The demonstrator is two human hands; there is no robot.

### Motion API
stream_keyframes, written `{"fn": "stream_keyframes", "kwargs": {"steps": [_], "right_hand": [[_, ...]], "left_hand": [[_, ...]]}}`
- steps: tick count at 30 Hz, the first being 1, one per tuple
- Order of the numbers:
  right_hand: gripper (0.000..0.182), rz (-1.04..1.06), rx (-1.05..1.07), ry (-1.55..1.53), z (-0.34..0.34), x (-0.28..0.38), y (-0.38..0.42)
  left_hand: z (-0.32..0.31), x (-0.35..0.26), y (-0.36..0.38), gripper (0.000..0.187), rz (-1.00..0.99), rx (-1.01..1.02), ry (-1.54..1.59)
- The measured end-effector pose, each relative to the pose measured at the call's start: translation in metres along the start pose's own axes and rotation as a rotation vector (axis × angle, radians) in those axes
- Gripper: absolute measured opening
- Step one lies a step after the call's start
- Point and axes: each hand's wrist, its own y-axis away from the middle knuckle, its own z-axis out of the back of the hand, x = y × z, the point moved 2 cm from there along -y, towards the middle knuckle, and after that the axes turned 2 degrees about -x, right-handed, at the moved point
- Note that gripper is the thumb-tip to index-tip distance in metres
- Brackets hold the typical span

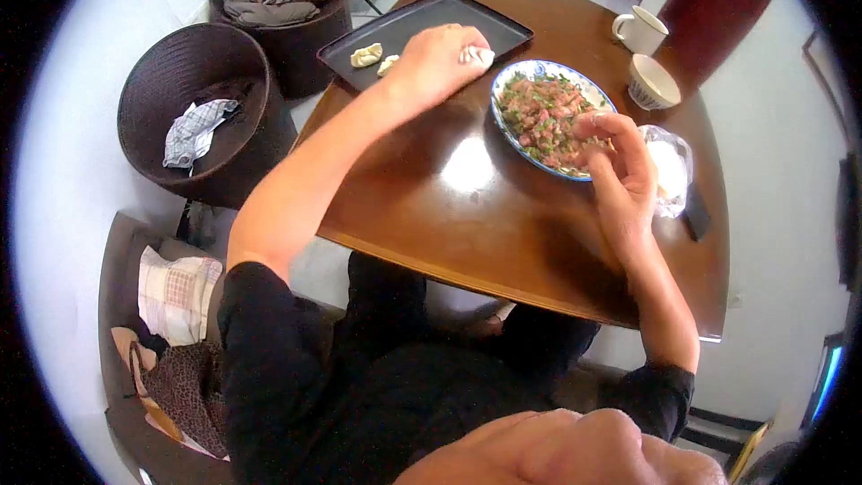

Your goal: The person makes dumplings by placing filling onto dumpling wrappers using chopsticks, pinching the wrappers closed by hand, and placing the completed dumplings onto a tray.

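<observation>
My left hand point(442, 58) is closed around a white piece of dough point(480, 56), perhaps a dumpling wrapper, between the black tray and the filling plate. Two pale folded dumplings, one whole point(366, 55) and one partly behind my wrist point(388, 65), lie on the black tray point(431, 13). My right hand point(624, 166) hovers at the right rim of a blue-and-white plate point(499, 126). Its fingers are curved with a gap to the thumb, and nothing shows between them. Pink minced meat with chopped greens point(543, 117) fills the plate.
Beside my right hand lie a clear plastic bag with white contents point(669, 171) and a dark flat object point(696, 216). A white mug point(640, 32) and a small bowl point(653, 83) stand at the wooden table's point(404, 224) right edge. Wicker chairs point(135, 108) are to the left.
</observation>
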Motion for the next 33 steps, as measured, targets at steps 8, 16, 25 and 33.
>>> {"fn": "stream_keyframes", "kwargs": {"steps": [8, 16, 25, 33], "right_hand": [[0.024, 0.176, 0.025, 0.147, 0.001, 0.008, -0.001], [0.021, 0.204, 0.045, 0.203, 0.005, 0.011, -0.001], [0.021, 0.244, 0.038, 0.125, 0.006, 0.014, -0.001], [0.02, 0.303, -0.081, 0.084, 0.035, 0.033, -0.012]], "left_hand": [[0.009, 0.079, -0.041, 0.028, 0.139, 0.388, -0.083], [0.008, 0.102, -0.044, 0.04, 0.198, 0.67, 0.016], [0.015, 0.085, -0.038, 0.049, 0.228, 0.752, -0.137], [-0.002, 0.091, -0.044, 0.029, 0.051, 0.611, -0.195]]}}
